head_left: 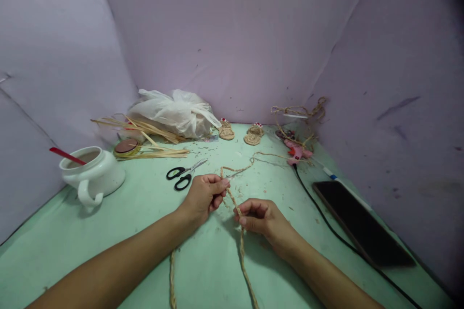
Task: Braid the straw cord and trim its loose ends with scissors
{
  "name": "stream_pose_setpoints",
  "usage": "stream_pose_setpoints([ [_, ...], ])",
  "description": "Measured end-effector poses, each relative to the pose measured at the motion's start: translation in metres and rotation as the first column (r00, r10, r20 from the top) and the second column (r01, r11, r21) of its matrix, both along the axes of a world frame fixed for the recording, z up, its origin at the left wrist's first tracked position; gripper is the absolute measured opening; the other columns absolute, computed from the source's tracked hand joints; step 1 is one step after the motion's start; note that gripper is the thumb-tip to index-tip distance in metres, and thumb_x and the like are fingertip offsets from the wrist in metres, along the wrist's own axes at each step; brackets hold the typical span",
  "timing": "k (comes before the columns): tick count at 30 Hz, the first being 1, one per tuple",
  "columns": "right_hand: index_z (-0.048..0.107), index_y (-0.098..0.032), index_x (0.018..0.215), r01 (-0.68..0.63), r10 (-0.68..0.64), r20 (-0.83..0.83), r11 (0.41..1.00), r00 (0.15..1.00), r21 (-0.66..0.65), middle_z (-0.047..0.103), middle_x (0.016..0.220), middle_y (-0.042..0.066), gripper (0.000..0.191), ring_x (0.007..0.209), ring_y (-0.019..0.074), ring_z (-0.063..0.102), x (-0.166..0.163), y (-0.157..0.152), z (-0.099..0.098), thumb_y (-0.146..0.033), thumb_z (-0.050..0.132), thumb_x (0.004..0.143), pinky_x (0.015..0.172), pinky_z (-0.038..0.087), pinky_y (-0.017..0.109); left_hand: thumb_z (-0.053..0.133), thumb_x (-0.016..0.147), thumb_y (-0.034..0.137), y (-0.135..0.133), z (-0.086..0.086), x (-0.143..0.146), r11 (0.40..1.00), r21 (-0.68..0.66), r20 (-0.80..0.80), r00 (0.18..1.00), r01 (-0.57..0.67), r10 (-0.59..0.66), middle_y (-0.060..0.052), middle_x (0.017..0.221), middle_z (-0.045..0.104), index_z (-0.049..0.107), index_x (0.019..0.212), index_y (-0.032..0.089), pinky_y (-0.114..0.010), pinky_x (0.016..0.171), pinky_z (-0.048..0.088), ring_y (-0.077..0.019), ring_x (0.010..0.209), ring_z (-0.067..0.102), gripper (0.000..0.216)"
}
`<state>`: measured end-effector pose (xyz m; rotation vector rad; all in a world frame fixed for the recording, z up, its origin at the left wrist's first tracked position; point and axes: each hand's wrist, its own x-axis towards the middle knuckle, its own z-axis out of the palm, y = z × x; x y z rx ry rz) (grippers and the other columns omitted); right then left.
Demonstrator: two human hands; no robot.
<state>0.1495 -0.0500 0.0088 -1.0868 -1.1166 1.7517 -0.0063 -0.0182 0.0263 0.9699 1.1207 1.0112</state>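
Note:
A thin tan braided cord (244, 256) runs up from the front of the table through both my hands. My left hand (205, 197) pinches it between thumb and fingertips. Lower and to the right, my right hand (264, 222) grips the same cord between thumb and fingers. Beyond my hands the cord bends and trails off toward the back right. Another stretch of braid hangs below my left forearm. Black-handled scissors (184, 174) lie partly spread just left of my left hand.
At left stands a white pot (93, 174) with a red stick. Behind are dry straw strips (159, 152), a round tin (126, 147), a plastic bag (177, 113) and two small woven sandals (253, 135). To the right lie a pink glue gun (296, 150), its black cable and a phone (358, 222).

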Motion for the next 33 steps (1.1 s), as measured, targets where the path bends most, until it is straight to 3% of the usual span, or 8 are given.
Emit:
stream_pose_setpoints([
  [4, 0.063, -0.014, 0.068, -0.072, 0.057, -0.168, 0.994, 0.984, -0.083, 0.068, 0.081, 0.007, 0.016, 0.063, 0.0121, 0.060, 0.000, -0.004, 0.005, -0.019, 0.073, 0.057, 0.050, 0.044, 0.020, 0.063, 0.061, 0.037, 0.002, 0.006, -0.004, 0.998, 0.030, -0.062, 0.996, 0.061, -0.059, 0.007, 0.039, 0.043, 0.048, 0.054, 0.015, -0.015, 0.030, 0.018, -0.0022, 0.029, 0.029, 0.028],
  [7, 0.063, -0.013, 0.074, -0.058, 0.030, -0.234, 0.992, 0.972, -0.115, 0.068, 0.076, 0.007, 0.018, 0.062, 0.0125, 0.062, -0.001, -0.005, 0.004, -0.023, 0.071, 0.062, 0.053, 0.047, 0.022, 0.065, 0.060, 0.036, 0.006, 0.012, -0.009, 0.991, 0.047, -0.140, 0.983, 0.123, -0.115, 0.006, 0.036, 0.043, 0.050, 0.052, 0.014, -0.015, 0.031, 0.021, -0.0029, 0.030, 0.031, 0.028],
  [12, 0.064, -0.013, 0.084, -0.002, -0.015, -0.195, 0.996, 0.981, -0.089, 0.066, 0.060, 0.003, 0.026, 0.048, 0.0101, 0.058, 0.000, -0.004, 0.002, -0.025, 0.071, 0.062, 0.039, 0.042, 0.018, 0.061, 0.061, 0.039, 0.007, 0.015, -0.009, 0.984, 0.053, -0.207, 0.966, 0.169, -0.155, 0.007, 0.036, 0.038, 0.044, 0.050, 0.016, -0.016, 0.030, 0.017, -0.0029, 0.029, 0.028, 0.030],
  [20, 0.065, -0.011, 0.073, 0.096, -0.114, -0.171, 0.989, 0.979, -0.111, 0.069, 0.072, 0.008, 0.017, 0.059, 0.0124, 0.062, 0.000, -0.004, 0.002, -0.018, 0.072, 0.060, 0.042, 0.044, 0.016, 0.049, 0.069, 0.049, 0.008, 0.019, -0.015, 0.961, -0.002, -0.476, 0.845, 0.277, -0.245, 0.002, 0.053, 0.049, 0.054, 0.063, 0.015, -0.019, 0.033, 0.025, -0.0060, 0.035, 0.038, 0.035],
  [23, 0.064, -0.010, 0.073, 0.134, -0.168, -0.195, 0.975, 0.966, -0.177, 0.067, 0.070, 0.007, 0.015, 0.056, 0.0106, 0.061, 0.002, 0.001, 0.001, -0.015, 0.071, 0.061, 0.041, 0.046, 0.015, 0.047, 0.076, 0.041, 0.019, 0.031, -0.037, 0.969, 0.057, -0.707, 0.695, 0.240, -0.130, 0.000, 0.058, 0.052, 0.057, 0.070, 0.015, -0.020, 0.041, 0.033, -0.0094, 0.045, 0.047, 0.029],
  [26, 0.064, -0.010, 0.075, 0.121, -0.163, -0.213, 0.973, 0.963, -0.197, 0.066, 0.070, 0.007, 0.014, 0.056, 0.0103, 0.061, 0.004, 0.003, 0.000, -0.013, 0.069, 0.062, 0.041, 0.047, 0.015, 0.052, 0.078, 0.032, 0.031, 0.032, -0.059, 0.973, 0.093, -0.898, 0.440, 0.213, -0.010, -0.003, 0.080, 0.057, 0.057, 0.081, 0.014, -0.027, 0.060, 0.044, -0.0144, 0.071, 0.055, 0.019],
  [30, 0.063, -0.010, 0.075, 0.124, -0.167, -0.215, 0.972, 0.962, -0.200, 0.066, 0.071, 0.007, 0.013, 0.057, 0.0098, 0.060, 0.005, 0.003, 0.000, -0.012, 0.068, 0.064, 0.042, 0.047, 0.014, 0.049, 0.083, 0.030, 0.040, 0.021, -0.074, 0.970, 0.033, -0.992, 0.125, 0.240, 0.003, -0.006, 0.104, 0.054, 0.052, 0.103, 0.014, -0.038, 0.075, 0.046, -0.0177, 0.089, 0.054, 0.025],
  [33, 0.063, -0.010, 0.075, 0.135, -0.178, -0.219, 0.971, 0.960, -0.198, 0.065, 0.072, 0.006, 0.013, 0.057, 0.0097, 0.060, 0.005, 0.002, 0.001, -0.012, 0.068, 0.063, 0.043, 0.047, 0.015, 0.049, 0.083, 0.029, 0.042, 0.016, -0.075, 0.960, 0.002, -1.000, -0.019, 0.278, 0.007, -0.007, 0.106, 0.054, 0.051, 0.106, 0.015, -0.039, 0.076, 0.046, -0.0186, 0.091, 0.054, 0.027],
])
